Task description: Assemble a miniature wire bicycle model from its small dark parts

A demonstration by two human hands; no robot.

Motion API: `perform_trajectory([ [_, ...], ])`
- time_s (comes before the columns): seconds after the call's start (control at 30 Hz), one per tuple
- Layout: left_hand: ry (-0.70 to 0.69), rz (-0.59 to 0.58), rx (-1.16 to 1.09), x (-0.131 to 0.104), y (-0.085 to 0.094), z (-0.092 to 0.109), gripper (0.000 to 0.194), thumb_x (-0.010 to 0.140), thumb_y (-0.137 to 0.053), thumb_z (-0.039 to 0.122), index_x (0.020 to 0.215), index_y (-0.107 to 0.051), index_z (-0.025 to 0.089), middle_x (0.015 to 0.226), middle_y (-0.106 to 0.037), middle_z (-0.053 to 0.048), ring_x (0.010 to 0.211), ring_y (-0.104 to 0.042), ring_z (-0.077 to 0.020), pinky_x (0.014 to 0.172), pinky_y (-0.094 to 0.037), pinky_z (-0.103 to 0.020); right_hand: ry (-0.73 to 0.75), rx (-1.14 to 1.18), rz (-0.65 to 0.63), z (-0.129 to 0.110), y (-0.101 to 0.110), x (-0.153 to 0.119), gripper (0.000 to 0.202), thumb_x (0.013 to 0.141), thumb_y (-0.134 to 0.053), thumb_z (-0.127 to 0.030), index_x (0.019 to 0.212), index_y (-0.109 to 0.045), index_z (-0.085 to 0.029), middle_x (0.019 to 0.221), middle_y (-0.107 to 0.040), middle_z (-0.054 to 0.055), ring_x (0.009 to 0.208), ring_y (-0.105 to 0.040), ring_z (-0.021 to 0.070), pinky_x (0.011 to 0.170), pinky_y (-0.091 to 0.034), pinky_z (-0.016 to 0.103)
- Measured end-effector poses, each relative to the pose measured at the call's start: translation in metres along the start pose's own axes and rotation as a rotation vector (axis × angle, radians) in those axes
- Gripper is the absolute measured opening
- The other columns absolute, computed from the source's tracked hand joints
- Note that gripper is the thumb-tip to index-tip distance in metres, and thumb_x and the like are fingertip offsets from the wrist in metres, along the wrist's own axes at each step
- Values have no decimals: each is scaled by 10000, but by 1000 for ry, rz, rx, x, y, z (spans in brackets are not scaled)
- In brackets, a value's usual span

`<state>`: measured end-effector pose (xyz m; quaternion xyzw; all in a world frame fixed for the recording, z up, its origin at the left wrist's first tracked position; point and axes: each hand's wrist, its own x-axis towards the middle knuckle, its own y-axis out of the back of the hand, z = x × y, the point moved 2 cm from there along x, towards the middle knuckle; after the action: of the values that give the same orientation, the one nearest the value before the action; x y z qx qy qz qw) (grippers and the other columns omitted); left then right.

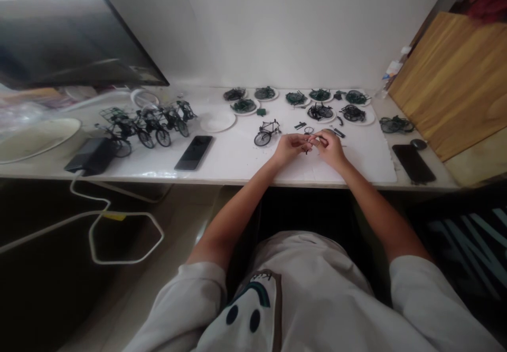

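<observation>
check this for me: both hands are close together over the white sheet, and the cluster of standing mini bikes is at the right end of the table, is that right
Not quite: the head view shows the cluster of standing mini bikes at the left end of the table, while the left hand and right hand are close together over the white sheet.

Blk phone [194, 153] on tbl [138, 169]; pwr brick [92, 155] w/ white cord [122, 262]; dk screen [75, 40], L; wood panel [455, 83], R.

White table [164, 164] with miniature bicycles [152, 122], white plates [217, 122], a phone [194, 153], a black box [92, 155]
</observation>
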<state>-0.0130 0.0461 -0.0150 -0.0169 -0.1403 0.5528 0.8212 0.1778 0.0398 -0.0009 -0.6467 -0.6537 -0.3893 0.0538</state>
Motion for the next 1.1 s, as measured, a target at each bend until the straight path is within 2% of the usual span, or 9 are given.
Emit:
perform_trajectory([
  [0.13, -2, 62, 23, 2, 2, 0, 639, 596, -1053, 529, 1040, -837, 123, 944, -843, -106, 767, -746, -158, 789, -600, -314, -39, 37, 27, 2, 0, -1, 481, 939, -730, -715, 1063, -651, -257, 814, -591, -1, 672, -472, 170, 639, -393, 322],
  [0.23, -36, 104, 54, 2, 4, 1, 595, 659, -1016, 540, 1037, -830, 120, 879, -825, -86, 755, -720, -141, 781, -578, -291, -27, 37, 67, 3, -1, -3, 494, 989, -631, -755, 1090, -585, -274, 887, -618, 12, 711, -521, 174, 663, -434, 325],
  [0.33, -78, 144, 72, 2, 6, 2, 571, 697, -985, 558, 1032, -815, 128, 829, -805, -62, 743, -694, -130, 757, -543, -272, 14, 9, 103, 1, -2, -4, 404, 1070, -530, -676, 1090, -577, -276, 976, -663, 48, 833, -614, 205, 767, -510, 356],
  [0.47, -81, 176, 81, 4, 8, 0, 553, 710, -967, 572, 1005, -789, 139, 827, -795, -58, 742, -684, -133, 733, -517, -271, 62, -67, 55, -2, -2, -4, 289, 1070, -583, -555, 1061, -629, -270, 1075, -684, 80, 938, -647, 234, 821, -548, 385],
  [0.77, -118, 126, 56, 7, 11, -5, 580, 720, -966, 615, 1001, -789, 140, 821, -784, -59, 748, -674, -132, 726, -496, -270, 85, -110, 54, -2, 0, -2, 227, 1071, -614, -477, 1046, -670, -258, 1093, -674, 88, 912, -630, 226, 803, -559, 387],
  [0.9, -117, 102, 57, 7, 11, -5, 607, 721, -969, 632, 1009, -793, 127, 824, -786, -73, 747, -670, -139, 705, -477, -275, 136, -105, 74, 0, -1, -2, 244, 1077, -614, -488, 1033, -674, -256, 1058, -673, 82, 869, -626, 216, 768, -548, 380],
  [1.1, -110, 104, 61, 7, 13, -5, 598, 721, -970, 629, 992, -801, 124, 820, -787, -82, 728, -654, -140, 676, -450, -278, 126, -134, 79, 4, -1, -1, 318, 1074, -619, -558, 971, -659, -260, 973, -660, 71, 844, -609, 224, 756, -529, 389],
])
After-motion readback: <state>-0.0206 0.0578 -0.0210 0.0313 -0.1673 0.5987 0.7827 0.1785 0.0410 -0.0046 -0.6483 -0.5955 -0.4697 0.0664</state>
